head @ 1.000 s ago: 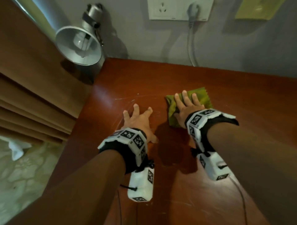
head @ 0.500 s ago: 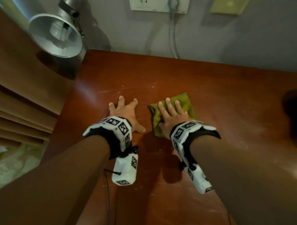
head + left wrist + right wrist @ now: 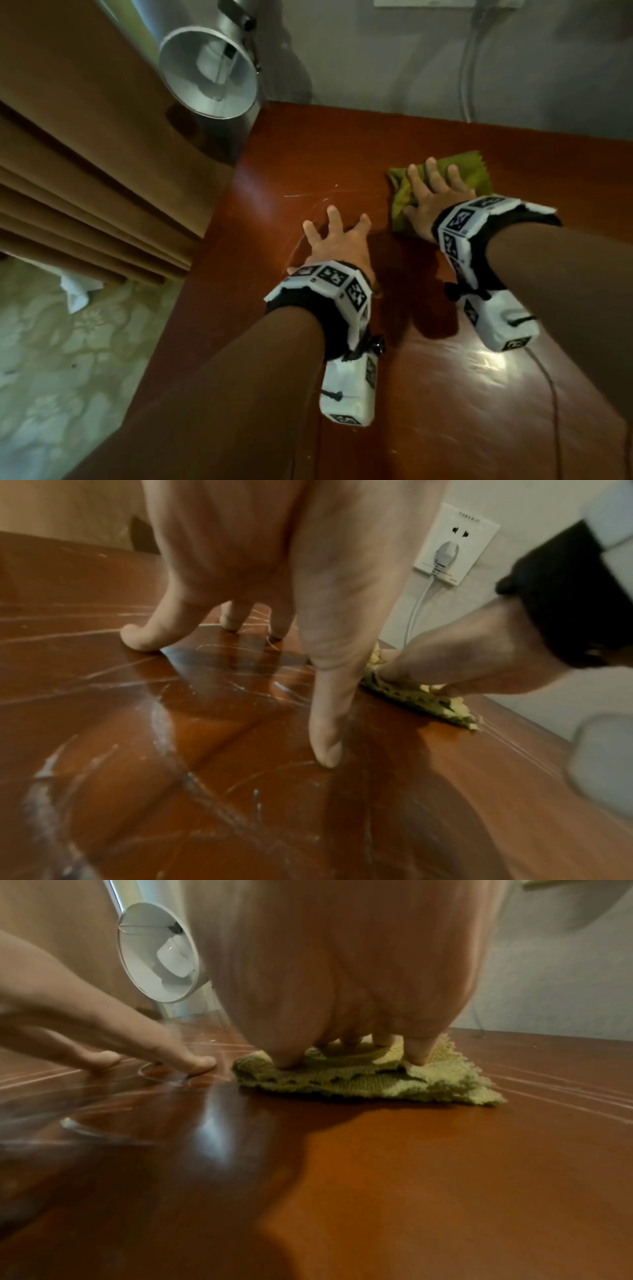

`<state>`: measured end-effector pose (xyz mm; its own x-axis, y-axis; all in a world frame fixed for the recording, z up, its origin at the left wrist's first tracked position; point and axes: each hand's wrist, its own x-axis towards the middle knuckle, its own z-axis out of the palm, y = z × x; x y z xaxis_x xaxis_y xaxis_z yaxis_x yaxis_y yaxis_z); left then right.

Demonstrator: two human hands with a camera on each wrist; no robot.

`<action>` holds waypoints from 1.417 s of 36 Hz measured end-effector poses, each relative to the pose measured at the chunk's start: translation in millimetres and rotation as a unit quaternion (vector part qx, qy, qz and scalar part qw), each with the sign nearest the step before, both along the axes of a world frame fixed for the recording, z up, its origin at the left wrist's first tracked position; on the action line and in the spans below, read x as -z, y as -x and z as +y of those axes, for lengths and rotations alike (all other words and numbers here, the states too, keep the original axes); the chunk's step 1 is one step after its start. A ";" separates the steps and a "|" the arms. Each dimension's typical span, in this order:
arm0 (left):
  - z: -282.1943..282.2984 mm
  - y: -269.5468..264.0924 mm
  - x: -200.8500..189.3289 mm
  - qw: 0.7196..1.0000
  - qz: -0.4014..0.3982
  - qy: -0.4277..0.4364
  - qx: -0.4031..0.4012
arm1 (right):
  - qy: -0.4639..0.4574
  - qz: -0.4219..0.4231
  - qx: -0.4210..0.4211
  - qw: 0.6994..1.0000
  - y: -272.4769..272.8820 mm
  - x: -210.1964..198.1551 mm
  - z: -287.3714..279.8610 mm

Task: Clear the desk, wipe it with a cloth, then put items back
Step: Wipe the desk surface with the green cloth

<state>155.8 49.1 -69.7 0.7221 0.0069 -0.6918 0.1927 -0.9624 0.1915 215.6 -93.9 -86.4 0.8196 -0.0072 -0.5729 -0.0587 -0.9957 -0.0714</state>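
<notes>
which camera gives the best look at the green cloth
The right wrist view: the green cloth fills the middle, its folded layers and knit texture plain under the right hand. The head view shows the cloth small, half covered by that hand. The left wrist view catches only one edge.

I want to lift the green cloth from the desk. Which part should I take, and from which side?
Probably the bunched, folded edge nearest the wrist, pinched from above. The green cloth lies flat on the desk under the right hand, and only there its layers stand up enough to catch.
</notes>
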 end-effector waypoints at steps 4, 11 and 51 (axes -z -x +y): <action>-3.8 -2.2 -6.4 0.998 0.008 -0.041 0.039 | -0.010 0.011 -0.014 1.000 23.4 -1.5 -9.6; -45.8 -6.3 -25.2 0.990 0.028 -0.099 0.095 | 0.009 0.045 -0.002 0.999 102.5 -0.7 -64.0; -171.6 30.5 -21.3 0.975 -0.047 -0.053 0.212 | -0.030 0.018 0.109 0.993 210.7 -5.5 -137.0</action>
<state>125.3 -122.5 -48.4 0.7356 -0.2374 -0.6344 -0.2402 -0.9671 0.0833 4.8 -230.9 -80.9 0.7808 -0.1473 -0.6072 -0.2763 -0.9530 -0.1242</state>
